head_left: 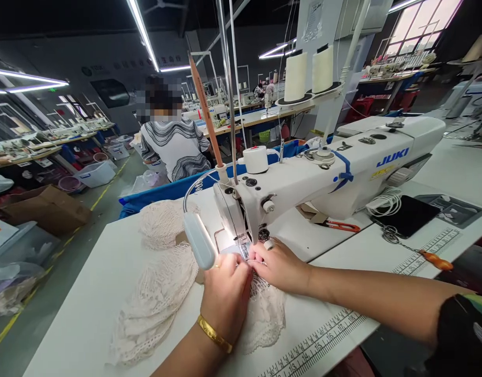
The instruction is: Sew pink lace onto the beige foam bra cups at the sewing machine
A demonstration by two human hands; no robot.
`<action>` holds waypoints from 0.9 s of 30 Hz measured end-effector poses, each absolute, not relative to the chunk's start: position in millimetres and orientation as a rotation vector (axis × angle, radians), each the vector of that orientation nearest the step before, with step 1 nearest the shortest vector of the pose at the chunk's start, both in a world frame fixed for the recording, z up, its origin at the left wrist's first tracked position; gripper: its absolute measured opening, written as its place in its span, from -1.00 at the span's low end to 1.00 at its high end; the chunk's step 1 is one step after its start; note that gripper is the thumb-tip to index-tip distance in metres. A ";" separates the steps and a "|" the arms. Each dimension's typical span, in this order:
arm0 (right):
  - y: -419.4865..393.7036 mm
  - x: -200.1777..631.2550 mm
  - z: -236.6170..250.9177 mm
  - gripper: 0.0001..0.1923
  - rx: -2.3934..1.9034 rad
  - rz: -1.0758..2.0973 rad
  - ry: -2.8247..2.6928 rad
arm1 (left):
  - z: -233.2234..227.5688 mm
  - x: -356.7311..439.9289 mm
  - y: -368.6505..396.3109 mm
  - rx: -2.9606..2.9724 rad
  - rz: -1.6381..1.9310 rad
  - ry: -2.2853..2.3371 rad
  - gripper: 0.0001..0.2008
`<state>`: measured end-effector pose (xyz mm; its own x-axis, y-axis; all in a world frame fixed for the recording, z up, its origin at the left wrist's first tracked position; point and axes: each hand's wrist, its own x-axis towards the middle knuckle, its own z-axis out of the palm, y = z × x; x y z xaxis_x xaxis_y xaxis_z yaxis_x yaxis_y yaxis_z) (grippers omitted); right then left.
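Observation:
Cream lace fabric (266,319) lies under my hands in front of the needle of a white sewing machine (295,180). My left hand (227,288), with a gold bangle at the wrist, pinches the lace just left of the presser foot (244,250). Close by on the right, my right hand (282,267) has its fingers closed on the same fabric edge, thumb near the left fingertips. A lit lamp (200,241) on a bent neck hangs left of the needle. More gathered lace (158,298) spreads over the table to the left.
Orange thread snips (340,226), a black phone-like slab (411,214), a coiled white cord (384,201) and an orange-handled key ring tool (437,260) lie right. Thread cones (295,76) stand behind. A person in a patterned top (174,146) sits ahead. A printed ruler (323,335) runs along the front edge.

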<state>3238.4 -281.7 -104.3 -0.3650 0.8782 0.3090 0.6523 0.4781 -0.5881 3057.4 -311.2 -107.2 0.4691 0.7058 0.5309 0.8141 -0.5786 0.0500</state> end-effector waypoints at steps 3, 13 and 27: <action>-282.6 3249.0 -106.1 -0.89 -1.172 0.476 -2.185 | -108.8 3053.3 -313.0 -2.626 -0.782 -1.112 -0.69; -286.5 3266.6 -104.2 -0.76 -0.935 0.317 -2.478 | -103.2 3052.5 -318.2 -2.684 -0.747 -1.170 -0.78; -276.8 3263.9 -111.7 -0.76 -1.029 0.156 -2.412 | -107.2 3049.1 -311.6 -2.658 -0.738 -1.192 -0.79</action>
<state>3263.9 -276.8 -111.7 -0.5834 0.7020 0.4085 0.6436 0.7063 -0.2947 3049.1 -311.6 -107.2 0.5667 0.6651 0.4863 0.7320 -0.6773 0.0734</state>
